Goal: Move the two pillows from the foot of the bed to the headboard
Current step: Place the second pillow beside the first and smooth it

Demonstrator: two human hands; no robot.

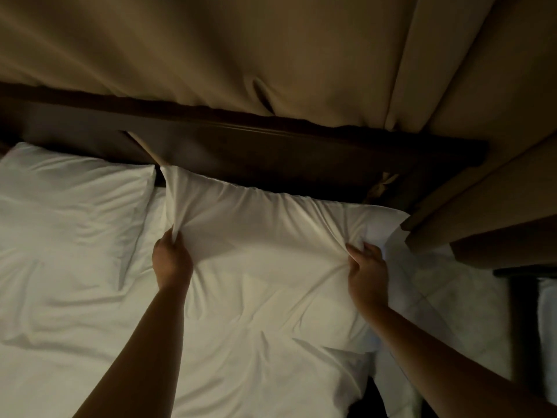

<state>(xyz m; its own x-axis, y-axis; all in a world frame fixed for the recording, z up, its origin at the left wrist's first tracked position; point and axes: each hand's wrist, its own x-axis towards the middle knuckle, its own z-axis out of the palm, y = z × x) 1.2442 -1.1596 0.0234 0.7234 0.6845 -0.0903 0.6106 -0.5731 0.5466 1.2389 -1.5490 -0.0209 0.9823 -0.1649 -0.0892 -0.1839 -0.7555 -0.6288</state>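
Note:
A white pillow point(271, 285) lies at the right half of the bed, its far edge close to the dark wooden headboard point(271, 152). My left hand point(172, 260) is closed on a pinch of its cover at the left edge. My right hand point(366, 267) grips bunched cover near the right edge. A second white pillow point(72, 206) rests flat against the headboard at the left, nobody touching it.
Tan curtains point(271, 55) hang behind the headboard and down the right side point(482, 200). The white mattress cover point(452, 297) shows at the right edge of the bed. A dark post or piece of furniture point(524, 297) stands beside the bed at far right.

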